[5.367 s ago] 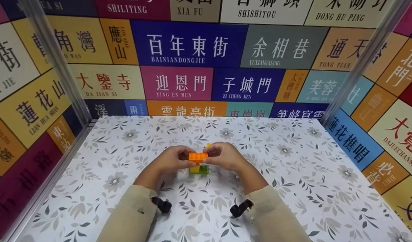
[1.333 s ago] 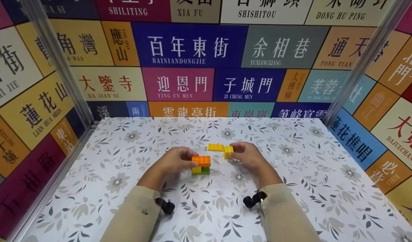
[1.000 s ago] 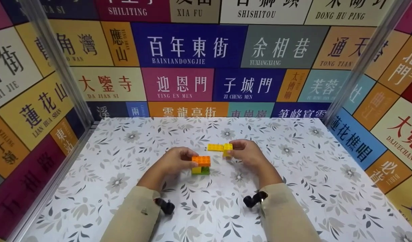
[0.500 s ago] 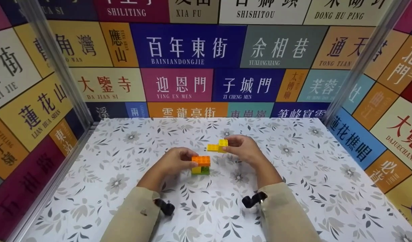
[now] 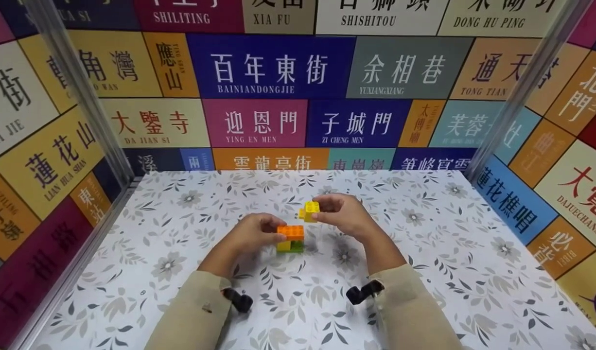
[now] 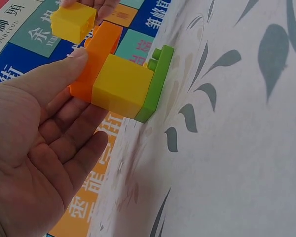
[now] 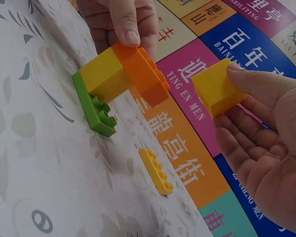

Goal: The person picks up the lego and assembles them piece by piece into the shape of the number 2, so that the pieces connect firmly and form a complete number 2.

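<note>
My left hand (image 5: pixel 249 236) pinches the orange toy brick (image 5: pixel 290 232) at its left end, thumb on the near side. This brick tops a small stack, with a yellow brick (image 6: pixel 122 84) beneath one end and a flat green brick (image 7: pixel 94 111) at the bottom on the table. Under the orange brick's right half is an open gap above the green studs. Between thumb and fingers, my right hand (image 5: pixel 344 214) grips a second yellow brick (image 7: pixel 217 89), raised above the table just behind and right of the stack.
A flat yellow brick (image 7: pixel 155 171) lies on the floral table covering (image 5: pixel 181 301) behind the stack, mostly hidden by the held yellow brick in the head view. Printed panels (image 5: pixel 273 65) wall the back and sides, with clear corner posts. Each wrist carries a small black camera.
Both hands were on the orange brick several seconds ago. Since then my right hand has taken the yellow brick, moving it left and slightly back over the last second; my left hand stays put.
</note>
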`<state>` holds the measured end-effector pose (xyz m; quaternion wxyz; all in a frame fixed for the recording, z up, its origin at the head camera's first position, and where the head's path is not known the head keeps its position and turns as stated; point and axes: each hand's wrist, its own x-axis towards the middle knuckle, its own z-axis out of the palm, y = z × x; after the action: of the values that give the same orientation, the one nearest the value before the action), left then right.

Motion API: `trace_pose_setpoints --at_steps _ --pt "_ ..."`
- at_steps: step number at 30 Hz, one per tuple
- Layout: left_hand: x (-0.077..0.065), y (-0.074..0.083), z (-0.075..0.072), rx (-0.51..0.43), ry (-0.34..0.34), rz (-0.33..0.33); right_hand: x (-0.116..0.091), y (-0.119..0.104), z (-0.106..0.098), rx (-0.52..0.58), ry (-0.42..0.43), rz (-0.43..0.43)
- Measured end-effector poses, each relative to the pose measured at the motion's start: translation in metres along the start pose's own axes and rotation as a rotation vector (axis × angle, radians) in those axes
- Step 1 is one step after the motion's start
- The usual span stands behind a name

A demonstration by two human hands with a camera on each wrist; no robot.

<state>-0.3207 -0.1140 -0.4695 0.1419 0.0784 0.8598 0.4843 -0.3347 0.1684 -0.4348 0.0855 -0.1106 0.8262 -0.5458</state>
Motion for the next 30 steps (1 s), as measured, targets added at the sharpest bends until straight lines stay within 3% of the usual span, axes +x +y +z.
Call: trace_pose_setpoints --at_steps 17,30 --pt "-0.001 -0.001 0.002 -0.008 0.01 0.025 -0.003 -0.005 0.017 -0.021 -0.057 -0.092" --pt "-0.002 0.0 0.001 0.006 0.013 0.039 -0.001 -0.004 0.027 -0.048 -0.083 -0.084"
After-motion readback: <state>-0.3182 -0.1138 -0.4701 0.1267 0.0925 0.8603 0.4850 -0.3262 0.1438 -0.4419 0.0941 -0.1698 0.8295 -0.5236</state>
